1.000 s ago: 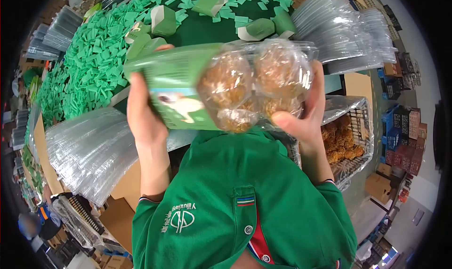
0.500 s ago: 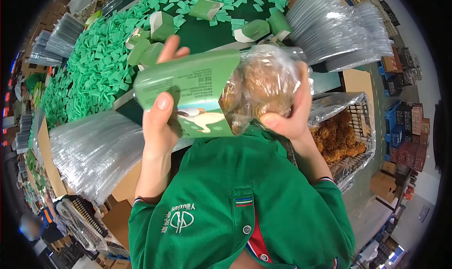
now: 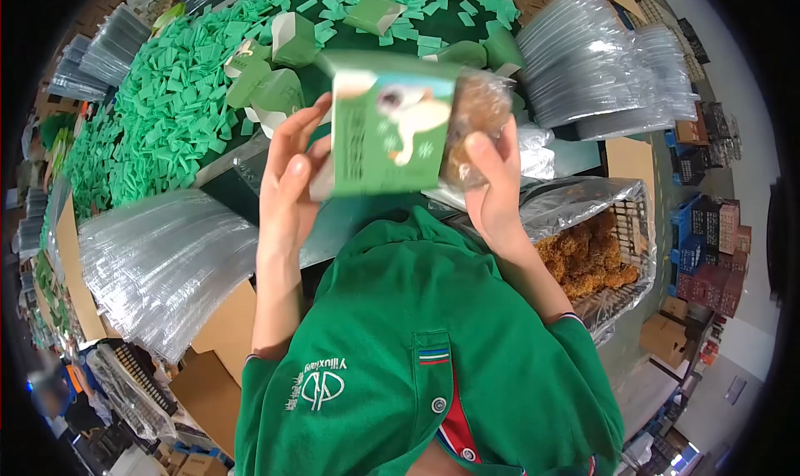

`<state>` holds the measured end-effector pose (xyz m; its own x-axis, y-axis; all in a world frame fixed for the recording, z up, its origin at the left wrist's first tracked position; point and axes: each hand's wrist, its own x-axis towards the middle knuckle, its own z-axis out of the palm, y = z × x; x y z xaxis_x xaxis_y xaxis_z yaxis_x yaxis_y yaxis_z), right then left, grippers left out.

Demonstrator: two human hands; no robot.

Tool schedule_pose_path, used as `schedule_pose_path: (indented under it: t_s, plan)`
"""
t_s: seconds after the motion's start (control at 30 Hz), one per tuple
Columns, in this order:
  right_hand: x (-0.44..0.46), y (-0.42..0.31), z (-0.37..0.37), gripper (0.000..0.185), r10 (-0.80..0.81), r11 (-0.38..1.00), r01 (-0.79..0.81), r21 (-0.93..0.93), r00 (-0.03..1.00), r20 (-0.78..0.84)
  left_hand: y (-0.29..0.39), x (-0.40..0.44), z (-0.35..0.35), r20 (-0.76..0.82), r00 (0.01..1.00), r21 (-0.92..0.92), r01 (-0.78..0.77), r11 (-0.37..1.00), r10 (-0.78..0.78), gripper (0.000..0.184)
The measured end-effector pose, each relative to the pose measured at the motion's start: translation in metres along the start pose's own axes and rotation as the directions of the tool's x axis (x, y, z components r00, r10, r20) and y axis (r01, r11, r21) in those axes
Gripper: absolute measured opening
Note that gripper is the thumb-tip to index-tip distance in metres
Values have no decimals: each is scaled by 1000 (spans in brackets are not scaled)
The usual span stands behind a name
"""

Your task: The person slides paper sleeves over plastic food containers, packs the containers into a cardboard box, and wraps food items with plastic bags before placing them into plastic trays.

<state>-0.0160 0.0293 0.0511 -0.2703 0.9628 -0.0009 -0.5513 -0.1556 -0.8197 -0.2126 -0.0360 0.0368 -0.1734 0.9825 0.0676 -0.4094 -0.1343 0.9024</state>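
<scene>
My right hand (image 3: 497, 188) grasps the clear plastic pack of brown food (image 3: 477, 105), which protrudes from the right end of the green printed cardboard sleeve (image 3: 417, 147). Their long axis runs crosswise; my left hand (image 3: 285, 188), loosely spread, gripping nothing, is just beside the sleeve's left end.

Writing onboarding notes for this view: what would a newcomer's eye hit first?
Probably the green printed sleeve, motion-blurred at centre between the left hand and right hand, with a clear pack of brown pieces showing at its right end. Next, the big heap of small green pieces at upper left. Then the rough golden-brown lumps in a plastic-lined crate at right.
</scene>
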Motion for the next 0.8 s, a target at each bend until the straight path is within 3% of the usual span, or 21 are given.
schedule_pose_path:
  t_s: [0.07,0.1,0.17,0.2,0.27,0.3,0.37,0.4,0.47,0.53,0.57,0.63,0.73,0.8]
  plan:
    - [7,4,10,38,-40,994,46,96,997,-66,-29,-4,-6,-21,1000,-265,5,964,-11,66]
    - [5,18,17,39,-31,1000,31,-3,994,-102,-35,-1,6,-144,990,-272,-43,961,4,63]
    - [-3,32,17,39,5,994,-1,-105,999,46,-29,6,29,-347,935,-364,-69,929,-66,54]
    - [-8,37,19,40,19,995,-7,-104,993,116,-17,9,31,-433,899,-288,-70,955,-65,53]
    - [-5,24,-1,32,90,951,6,-309,950,297,-7,6,21,-493,857,-400,-69,914,-151,52]
    - [1,20,-23,30,135,892,34,-450,931,338,-4,3,17,-481,867,-392,-81,916,-129,52]
    - [16,16,-26,28,175,930,-63,-363,943,284,2,-4,15,-480,858,-331,18,943,-184,51]
    - [22,12,-29,36,212,913,-95,-396,941,262,5,-7,17,-461,854,-321,93,942,-242,50]
    - [33,18,-14,34,245,885,-130,-448,946,211,-16,-13,8,-321,896,-339,195,920,-308,48]
    - [36,30,-2,33,272,883,-120,-453,919,286,-32,-16,16,-213,880,-304,353,885,-424,51]
    - [34,32,6,31,381,890,-306,-337,906,183,-37,-16,15,-198,885,-331,345,878,-422,51]
    - [31,38,0,29,386,889,-323,-326,910,150,-44,-14,12,-165,891,-385,337,859,-424,53]
    - [25,40,0,29,378,895,-331,-300,919,113,-33,-9,8,-147,899,-299,356,885,-412,54]
    - [21,42,-2,29,383,892,-341,-298,919,93,-28,-2,11,-182,883,-334,357,872,-432,47]
